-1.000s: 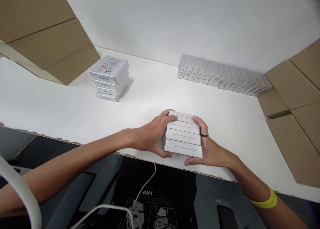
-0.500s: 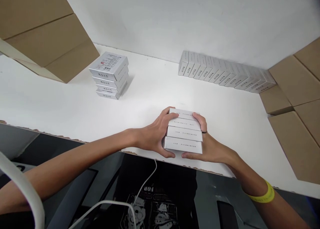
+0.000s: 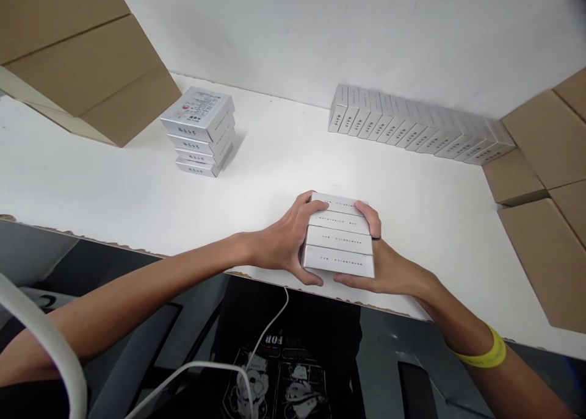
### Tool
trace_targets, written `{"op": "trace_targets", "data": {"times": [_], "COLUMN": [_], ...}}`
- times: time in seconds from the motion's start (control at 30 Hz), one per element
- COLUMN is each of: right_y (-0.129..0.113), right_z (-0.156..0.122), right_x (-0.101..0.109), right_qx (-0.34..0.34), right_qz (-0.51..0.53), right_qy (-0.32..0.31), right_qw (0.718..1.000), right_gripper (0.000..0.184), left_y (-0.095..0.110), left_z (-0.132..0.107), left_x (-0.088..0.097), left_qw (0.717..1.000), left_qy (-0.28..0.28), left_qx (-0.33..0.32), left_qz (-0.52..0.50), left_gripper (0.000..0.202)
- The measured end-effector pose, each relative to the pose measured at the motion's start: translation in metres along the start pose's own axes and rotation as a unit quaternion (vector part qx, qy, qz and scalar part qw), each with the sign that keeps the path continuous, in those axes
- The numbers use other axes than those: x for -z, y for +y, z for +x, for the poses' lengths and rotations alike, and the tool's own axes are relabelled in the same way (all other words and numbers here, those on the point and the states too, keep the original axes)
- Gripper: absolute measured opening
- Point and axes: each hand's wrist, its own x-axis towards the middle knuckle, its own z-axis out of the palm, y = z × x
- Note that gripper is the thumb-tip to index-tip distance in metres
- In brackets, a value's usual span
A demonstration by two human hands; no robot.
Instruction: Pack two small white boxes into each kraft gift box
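Note:
Between my hands is a group of several small white printed boxes [image 3: 339, 241], pressed side by side near the table's front edge. My left hand [image 3: 293, 239] grips their left end, its thumb at the near side and a finger lying over the top. At the right end my right hand [image 3: 378, 254] holds them the same way, thumb low and fingers at the far side. A stack of similar white boxes [image 3: 196, 123] stands to the left. Against the wall at the right, a long row of the same boxes [image 3: 412, 126] stands on edge.
A large brown cardboard box [image 3: 91, 71] stands at the left, and more cardboard boxes [image 3: 544, 224] are at the right. The white table [image 3: 270, 163] has a rough front edge. A white cable [image 3: 270, 327] hangs below it.
The held boxes are squeezed closer together, the gap at the nearest one now narrower. Both hands keep their grip. The view has shifted slightly.

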Motion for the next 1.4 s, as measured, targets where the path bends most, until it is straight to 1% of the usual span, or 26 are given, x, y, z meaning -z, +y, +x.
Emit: {"op": "trace_targets", "data": {"times": [0.07,0.2,0.3,0.47,0.7,0.87,1.0,1.1,1.27,1.4], "right_y": [0.000,-0.001,0.000,0.003,0.004,0.006,0.006,0.003,0.001,0.001], "right_z": [0.000,0.000,0.000,0.001,0.000,0.001,0.001,0.000,-0.003,-0.005], "right_x": [-0.001,-0.001,-0.001,0.000,0.001,0.001,0.001,0.000,-0.003,-0.005], "right_qx": [0.000,-0.006,0.001,0.023,0.005,0.030,0.034,0.033,0.035,0.035], "right_qz": [0.012,0.025,0.015,-0.016,-0.028,-0.037,-0.033,-0.033,-0.025,-0.028], "right_qy": [-0.002,-0.001,0.004,0.017,0.015,0.031,0.033,0.027,0.022,0.020], "right_qw": [1.000,1.000,1.000,0.999,0.999,0.998,0.998,0.999,0.999,0.999], "right_gripper": [0.126,0.127,0.127,0.127,0.128,0.126,0.125,0.125,0.125,0.127], "left_y": [0.000,0.001,0.003,0.005,0.005,0.006,0.008,0.010,0.013,0.014], "left_z": [0.001,0.002,0.002,0.002,0.002,0.001,0.000,-0.001,-0.002,-0.001], "left_x": [-0.001,-0.002,-0.002,-0.001,-0.001,-0.001,-0.002,-0.004,-0.008,-0.010], "left_qw": [1.000,1.000,1.000,1.000,0.999,0.999,0.999,0.998,0.995,0.993], "left_qy": [0.007,0.013,0.012,0.006,0.023,0.028,0.037,0.045,0.073,0.083], "left_qx": [-0.008,-0.004,-0.002,-0.002,-0.010,-0.005,-0.009,-0.021,-0.067,-0.079], "left_qz": [0.000,0.002,0.006,0.018,0.037,0.038,0.037,0.044,0.031,0.016], "left_gripper": [0.140,0.135,0.132,0.132,0.132,0.132,0.130,0.129,0.131,0.135]}}
